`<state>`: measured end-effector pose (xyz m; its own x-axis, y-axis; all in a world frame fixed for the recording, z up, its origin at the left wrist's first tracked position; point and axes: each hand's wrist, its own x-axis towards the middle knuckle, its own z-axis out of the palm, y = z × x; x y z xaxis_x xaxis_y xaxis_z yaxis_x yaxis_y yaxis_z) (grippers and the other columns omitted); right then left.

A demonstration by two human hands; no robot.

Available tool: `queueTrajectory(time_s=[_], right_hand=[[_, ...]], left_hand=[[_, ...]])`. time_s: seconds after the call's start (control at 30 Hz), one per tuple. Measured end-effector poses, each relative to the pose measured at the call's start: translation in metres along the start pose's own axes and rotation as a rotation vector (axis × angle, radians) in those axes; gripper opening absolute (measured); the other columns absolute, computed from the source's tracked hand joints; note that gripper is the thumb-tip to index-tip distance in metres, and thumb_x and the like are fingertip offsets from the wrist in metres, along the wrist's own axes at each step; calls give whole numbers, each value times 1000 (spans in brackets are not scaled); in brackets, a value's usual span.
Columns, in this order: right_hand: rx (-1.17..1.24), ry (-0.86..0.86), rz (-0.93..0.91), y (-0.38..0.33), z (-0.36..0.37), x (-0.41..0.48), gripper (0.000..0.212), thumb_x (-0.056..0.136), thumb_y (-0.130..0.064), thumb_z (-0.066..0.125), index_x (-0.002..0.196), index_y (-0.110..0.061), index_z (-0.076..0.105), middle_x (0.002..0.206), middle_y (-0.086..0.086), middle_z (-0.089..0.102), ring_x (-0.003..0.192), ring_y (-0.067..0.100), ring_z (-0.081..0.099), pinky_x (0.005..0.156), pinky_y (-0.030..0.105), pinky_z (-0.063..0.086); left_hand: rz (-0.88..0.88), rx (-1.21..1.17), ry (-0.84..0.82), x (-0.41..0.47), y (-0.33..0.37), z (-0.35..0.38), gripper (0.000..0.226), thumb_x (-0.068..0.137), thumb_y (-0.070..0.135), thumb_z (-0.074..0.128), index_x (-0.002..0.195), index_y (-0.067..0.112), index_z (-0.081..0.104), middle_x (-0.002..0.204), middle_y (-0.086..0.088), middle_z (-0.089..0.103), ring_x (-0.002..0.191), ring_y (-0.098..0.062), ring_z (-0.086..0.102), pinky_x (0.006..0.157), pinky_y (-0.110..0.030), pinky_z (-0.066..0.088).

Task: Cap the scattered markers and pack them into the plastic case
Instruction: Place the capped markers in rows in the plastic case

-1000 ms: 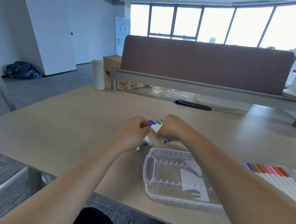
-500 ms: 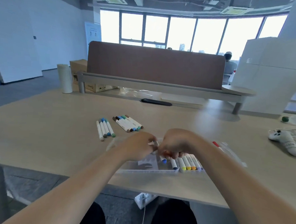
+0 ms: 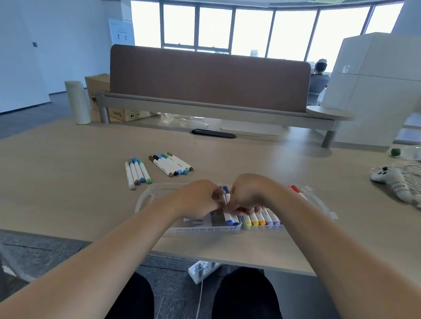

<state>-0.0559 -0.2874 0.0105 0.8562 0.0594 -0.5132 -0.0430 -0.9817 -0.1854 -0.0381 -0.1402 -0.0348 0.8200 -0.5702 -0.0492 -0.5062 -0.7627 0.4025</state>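
Both bare arms reach forward and meet in the middle. The left grip point(image 3: 197, 199) and the right grip point(image 3: 249, 195) sit almost touching, backs up, fingers curled in tight. They pinch the blue markers point(image 3: 226, 191) between them.

One view only — a wide-angle head camera, facing forward and down across the table point(image 3: 55, 186) toward the far windows point(image 3: 213, 29), close above the left hand point(image 3: 197, 200) and right hand point(image 3: 249, 193).
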Motion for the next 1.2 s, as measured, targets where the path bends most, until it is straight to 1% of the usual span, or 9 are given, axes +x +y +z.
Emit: queueTrajectory(time_s=[0.17, 0.4, 0.53, 0.63, 0.73, 0.87, 1.0, 1.13, 1.2], right_hand=[[-7, -2, 10, 4, -2, 5, 43, 96, -38, 61, 63, -12, 52, 48, -1, 43, 49, 16, 37, 54, 25, 35], [-70, -19, 36, -1, -8, 8, 40, 95, -34, 61, 64, -12, 53, 43, -2, 42, 44, 15, 35, 50, 23, 32], [-36, 61, 5, -8, -15, 12, 38, 98, -32, 58, 66, -11, 55, 48, -2, 47, 39, 11, 38, 46, 21, 34], [-96, 215, -36, -25, -17, 18, 32, 98, -32, 57, 82, -6, 66, 70, 5, 59, 57, 16, 52, 58, 24, 41], [-132, 302, -70, -47, -18, 35, 31, 97, -31, 58, 87, -3, 70, 77, 9, 60, 71, 22, 56, 67, 27, 43], [-84, 423, -93, -74, -20, 75, 19, 92, -24, 65, 95, -5, 68, 83, 7, 60, 77, 23, 57, 69, 29, 43], [-60, 489, -52, -91, -25, 109, 13, 92, -17, 64, 82, -10, 58, 75, 2, 54, 63, 14, 48, 52, 25, 34], [30, 512, -52, -104, -28, 134, 5, 88, -13, 65, 84, -11, 62, 76, 3, 58, 67, 16, 56, 55, 26, 42], [35, 514, -64, -110, -30, 144, 4, 87, -11, 64, 83, -11, 62, 75, 4, 59, 66, 17, 55, 54, 27, 39]], left_hand=[[35, -47, -47, -3, -2, -1, 13, 88, 40, 59, 79, 31, 61, 84, 8, 66, 82, -15, 61, 80, -37, 47], [56, -73, -27, -3, -4, -1, 30, 78, 55, 66, 90, 27, 68, 89, 7, 70, 85, -14, 65, 86, -45, 51], [12, -113, 17, -11, -6, -10, 43, 85, 49, 67, 121, 26, 63, 122, 5, 65, 106, -15, 60, 94, -35, 47], [-91, -100, 137, -16, -19, -23, 42, 92, 35, 63, 133, 26, 56, 135, 5, 55, 109, -16, 60, 82, -26, 51], [-173, -104, 231, -20, -40, -40, 30, 97, 32, 55, 124, 22, 64, 124, 4, 64, 95, -13, 61, 74, -21, 45], [-282, -113, 333, -25, -71, -58, 20, 95, 28, 51, 92, 18, 68, 96, -2, 66, 83, -23, 61, 74, -33, 46], [-305, -142, 391, -24, -93, -71, 23, 94, 20, 52, 102, 8, 70, 103, -6, 67, 93, -28, 63, 82, -42, 50], [-296, -185, 410, -16, -105, -78, 22, 95, 18, 53, 103, 9, 71, 100, -7, 66, 80, -23, 61, 71, -36, 48], [-289, -183, 414, -11, -111, -81, 22, 95, 18, 52, 104, 11, 71, 101, -5, 66, 87, -23, 62, 75, -36, 50]])
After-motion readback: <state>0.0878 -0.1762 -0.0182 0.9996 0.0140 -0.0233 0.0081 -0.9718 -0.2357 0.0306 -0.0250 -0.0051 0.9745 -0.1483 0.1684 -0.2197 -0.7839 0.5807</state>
